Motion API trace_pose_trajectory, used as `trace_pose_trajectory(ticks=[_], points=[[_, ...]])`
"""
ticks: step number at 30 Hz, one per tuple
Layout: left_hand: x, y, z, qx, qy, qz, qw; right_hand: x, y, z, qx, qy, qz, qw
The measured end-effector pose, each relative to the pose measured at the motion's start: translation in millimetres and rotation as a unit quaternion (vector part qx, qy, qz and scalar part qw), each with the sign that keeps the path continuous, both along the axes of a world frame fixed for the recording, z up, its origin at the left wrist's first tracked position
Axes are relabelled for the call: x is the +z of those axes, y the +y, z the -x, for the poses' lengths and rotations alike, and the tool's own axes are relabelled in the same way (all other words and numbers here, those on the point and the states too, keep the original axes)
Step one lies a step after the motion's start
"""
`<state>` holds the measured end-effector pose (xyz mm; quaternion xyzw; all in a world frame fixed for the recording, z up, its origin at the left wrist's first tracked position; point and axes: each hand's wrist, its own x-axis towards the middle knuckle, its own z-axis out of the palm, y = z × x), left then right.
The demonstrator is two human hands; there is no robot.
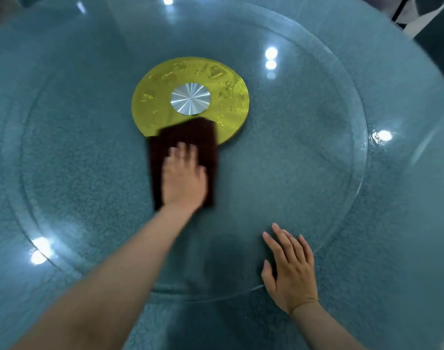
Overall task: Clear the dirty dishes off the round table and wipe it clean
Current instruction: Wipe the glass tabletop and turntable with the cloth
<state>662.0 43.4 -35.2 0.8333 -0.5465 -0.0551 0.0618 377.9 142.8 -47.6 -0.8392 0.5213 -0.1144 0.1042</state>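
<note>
Two hands: both are on the glass; no dishes show anywhere on the round worktop (405,173), so by my reading the clearing is done and wiping is the step in hand.
Left hand: the left hand (184,178) lies flat on a dark brown cloth (185,137), fingers straight and pressing down, blurred.
Cloth: it sits near the middle of the glass turntable (304,152), its far edge overlapping the gold disc (231,97) at the centre.
Right hand: the right hand (290,269) rests with fingers spread and straight on the near right rim of the turntable, holding nothing.
Risk, turntable: the glass could spin under the wiping push if the right hand eases off, and the cloth would skid.
Risk, cloth: pinned only by a flat palm, it may bunch or slip out.
Risk, coverage: the outer ring could be missed.
Around: ceiling lights glare off the glass; a silver hub (190,99) sits inside the disc.
In the way: nothing that I can see.
</note>
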Motion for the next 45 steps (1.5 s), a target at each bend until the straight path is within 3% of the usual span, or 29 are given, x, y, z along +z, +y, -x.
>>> trace_pose_trajectory(ticks=[3, 5, 7, 10, 13, 17, 21, 24, 26, 29, 33, 36, 39, 42, 45], points=[[1, 17, 83, -0.22, 0.017, 0.002, 0.975, 0, -1, 0, 0.005, 0.012, -0.006, 1.0], [2, 22, 87, -0.267, 0.045, -0.025, 0.962, 0, 0, 1, 0.003, 0.012, -0.01, 1.0], [-2, 11, 53, -0.217, 0.032, -0.016, 0.976, 0, -1, 1, -0.001, -0.003, -0.007, 1.0], [-6, -17, -36, -0.054, -0.015, -0.008, 0.998, -1, -1, 2, -0.002, -0.02, -0.009, 1.0], [5, -34, -117, 0.097, 0.002, -0.029, 0.995, 0, -2, 2, 0.001, -0.018, -0.006, 1.0], [8, -64, -117, 0.143, -0.002, -0.052, 0.988, 1, -1, 1, 0.003, -0.024, 0.003, 1.0], [10, -94, -13, -0.051, -0.001, -0.036, 0.998, -2, 0, 2, 0.005, -0.02, 0.016, 1.0], [5, -65, 82, -0.257, 0.001, -0.03, 0.966, -2, -2, 2, 0.006, -0.023, 0.017, 1.0], [7, -53, 96, -0.311, 0.025, -0.04, 0.949, -2, -2, 2, 0.007, -0.016, 0.018, 1.0], [6, -73, 63, -0.265, 0.027, -0.044, 0.963, -2, -2, 3, 0.007, -0.024, 0.019, 1.0], [7, -111, -38, -0.066, 0.012, -0.024, 0.997, -3, -1, 3, 0.0, -0.036, 0.016, 0.999], [10, -87, -130, 0.076, 0.007, -0.023, 0.997, -3, -1, 2, 0.006, -0.036, 0.017, 0.999], [10, -44, -158, 0.17, 0.014, -0.035, 0.985, -3, 1, 3, 0.003, -0.031, 0.011, 0.999], [11, -46, -128, 0.15, 0.013, -0.031, 0.988, -2, 2, 1, 0.009, -0.014, 0.008, 1.0], [12, -59, -55, -0.005, 0.008, -0.025, 1.0, 1, 5, 2, 0.017, -0.002, -0.001, 1.0]])
